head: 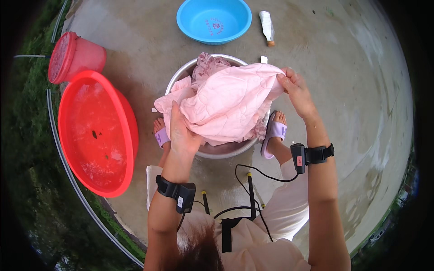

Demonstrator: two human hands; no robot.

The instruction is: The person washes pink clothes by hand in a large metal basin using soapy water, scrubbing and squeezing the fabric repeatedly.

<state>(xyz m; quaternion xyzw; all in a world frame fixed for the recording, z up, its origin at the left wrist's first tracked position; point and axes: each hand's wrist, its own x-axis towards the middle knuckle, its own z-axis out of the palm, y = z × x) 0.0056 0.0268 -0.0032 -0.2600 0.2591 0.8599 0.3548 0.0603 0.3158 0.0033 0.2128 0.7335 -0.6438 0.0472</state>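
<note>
A pale pink quilted cloth (230,98) is spread between my two hands over a round metal basin (223,155). My right hand (295,88) pinches a gathered corner of it at the right, beyond the basin's rim. On the left, my left hand (183,130) is under the cloth's near edge, thumb raised against it; its fingers are mostly hidden by the fabric. Behind the quilted cloth, a sheer, ruffled mauve-pink fabric (210,66) lies in the basin, and some of the same ruffle shows at the lower right. The cloth hides most of the basin's inside.
At my left stand a large red plastic basin (130,135) holding water and a pink lidded bucket (89,56). A blue plastic basin (247,17) is beyond the metal one, beside a white bottle (267,27) with an orange-brown cap. My sandalled feet flank the metal basin; cables hang near my lap.
</note>
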